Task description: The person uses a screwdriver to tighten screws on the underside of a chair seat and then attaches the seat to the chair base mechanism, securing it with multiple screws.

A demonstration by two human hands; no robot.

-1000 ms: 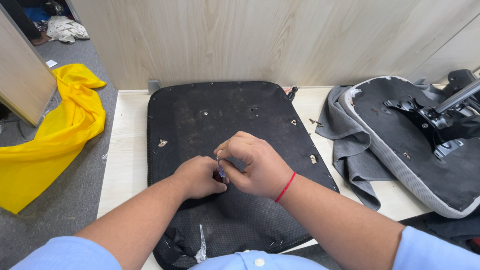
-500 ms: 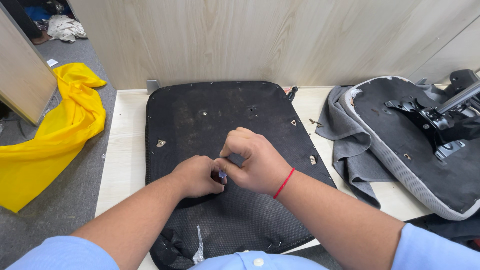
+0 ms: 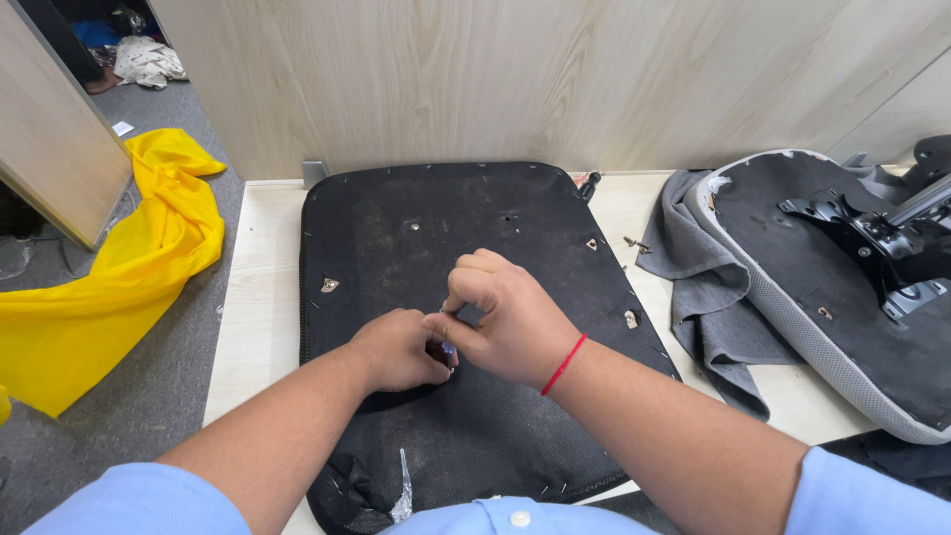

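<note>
a yellow cloth (image 3: 109, 258) lies on the grey floor, a second upturned seat (image 3: 842, 297) on grey fabric (image 3: 708, 287).

The hands (image 3: 461, 337) mostly hide a small blue tool (image 3: 449, 349).

Your seat pad (image 3: 475, 238) lies flat on the desk (image 3: 260, 297), its far edge against the wall panel (image 3: 495, 79). Your left hand (image 3: 396, 349) and right hand (image 3: 505, 322) meet over its middle, touching. Right of the pad lies a cloth (image 3: 708, 297), with a second chair seat (image 3: 822, 287) on it. Left of the desk, a fabric heap (image 3: 109, 267) lies on the floor.
</note>
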